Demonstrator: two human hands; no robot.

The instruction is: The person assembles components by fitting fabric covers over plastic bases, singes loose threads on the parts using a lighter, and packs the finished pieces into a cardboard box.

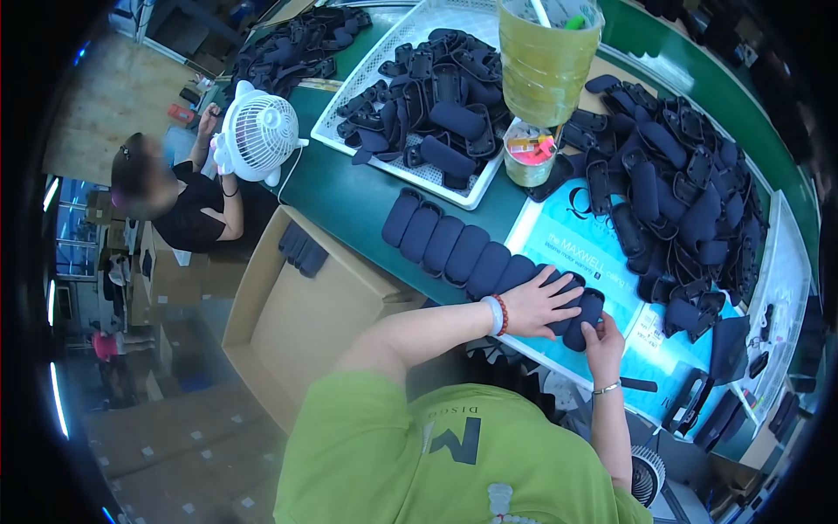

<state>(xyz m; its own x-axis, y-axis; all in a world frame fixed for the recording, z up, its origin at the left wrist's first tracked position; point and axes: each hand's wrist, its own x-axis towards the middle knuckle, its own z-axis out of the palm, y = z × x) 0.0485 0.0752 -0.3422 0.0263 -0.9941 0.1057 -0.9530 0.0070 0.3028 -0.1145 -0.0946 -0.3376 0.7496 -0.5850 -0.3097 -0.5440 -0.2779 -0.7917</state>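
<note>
A row of dark navy, rounded padded pieces (pixel 443 244) runs diagonally along the front edge of the green table. My left hand (pixel 534 304) lies over the right part of this row, fingers spread across the tops of several pieces. At the row's right end, my right hand (pixel 604 342) grips the last padded piece (pixel 592 308) with thumb and fingers at its side. That end of the row rests over a blue printed sheet (pixel 572 236). Parts of the pieces under my left hand are hidden.
A white basket (pixel 476 203) and a large pile of dark pieces (pixel 672 175) lie beyond the row. A tape-wrapped container (pixel 550 74) and a small cup (pixel 529 155) stand between them. Left are an open cardboard box (pixel 262 341), a white fan (pixel 262 135) and a seated person (pixel 188 205).
</note>
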